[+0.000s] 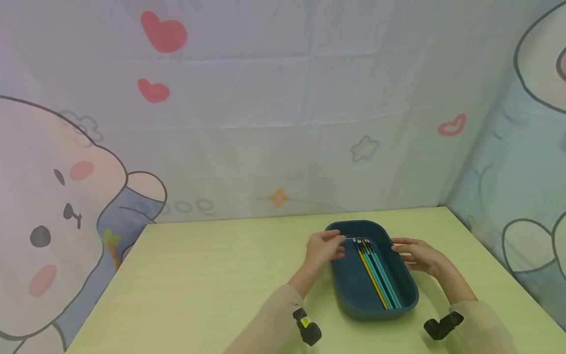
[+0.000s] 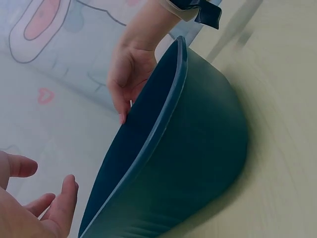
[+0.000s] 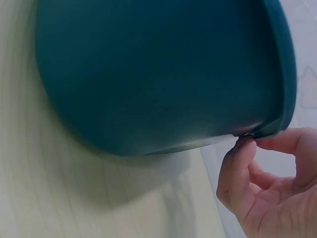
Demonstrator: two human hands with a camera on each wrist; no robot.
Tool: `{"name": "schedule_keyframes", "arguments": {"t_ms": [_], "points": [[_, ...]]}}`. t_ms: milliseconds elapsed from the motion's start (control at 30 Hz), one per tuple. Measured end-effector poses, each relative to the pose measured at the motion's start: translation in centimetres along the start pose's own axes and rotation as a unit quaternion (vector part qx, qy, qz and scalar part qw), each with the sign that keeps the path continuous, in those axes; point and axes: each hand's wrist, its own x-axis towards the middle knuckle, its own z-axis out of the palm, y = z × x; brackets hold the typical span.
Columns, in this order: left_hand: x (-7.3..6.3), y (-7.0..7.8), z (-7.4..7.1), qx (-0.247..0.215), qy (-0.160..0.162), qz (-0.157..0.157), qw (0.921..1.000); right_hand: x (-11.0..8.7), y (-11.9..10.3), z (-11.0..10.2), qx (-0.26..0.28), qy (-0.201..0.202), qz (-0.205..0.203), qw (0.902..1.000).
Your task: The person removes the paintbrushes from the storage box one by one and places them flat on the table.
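Right of centre on one pale yellow-green table (image 1: pixel 212 275): one dark blue-green tray (image 1: pixel 353 290), sitting flat, long side running away from the wearer. Inside it, one yellow brush (image 1: pixel 372 277) and beside it a tight row of teal brushes (image 1: pixel 386 280), at least two, perhaps three; packed too close for a sure count. Handles toward the near right end, heads toward the far end.

Two hands, one per side. Left hand (image 1: pixel 324 247) at the far left rim, fingers loosely spread and apart, fingertips over the tray. One thin pale sliver (image 1: pixel 349 238) by those fingertips; cannot tell what it is, or whether it is held. Right hand (image 1: pixel 420 255) on the opposite side, thumb and fingers nearly together, pinching the rim.

Two pale sleeves (image 1: pixel 275 314), each with one black wrist unit (image 1: pixel 307 327). Behind, one printed cloth (image 1: pixel 247 108): three hearts (image 1: pixel 164 35), two filled and one outlined; one pale star (image 1: pixel 364 148).
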Motion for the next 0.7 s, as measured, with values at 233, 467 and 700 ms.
{"name": "schedule_keyframes", "arguments": {"t_ms": [233, 467, 700], "points": [[0.5, 0.0, 1.0, 0.025, -0.004, -0.016, 0.9995, -0.1, 0.2, 0.2, 0.027, -0.002, -0.007, 0.9996], [0.8, -0.1, 2.0, 0.05, -0.001, -0.022, 0.9985, -0.1, 0.1, 0.4, 0.042, -0.005, -0.013, 0.999], [1.2, -0.4, 2.9, 0.054, -0.005, -0.027, 0.9982, 0.0, 0.3, 0.4, 0.044, 0.006, -0.003, 0.999]]}}
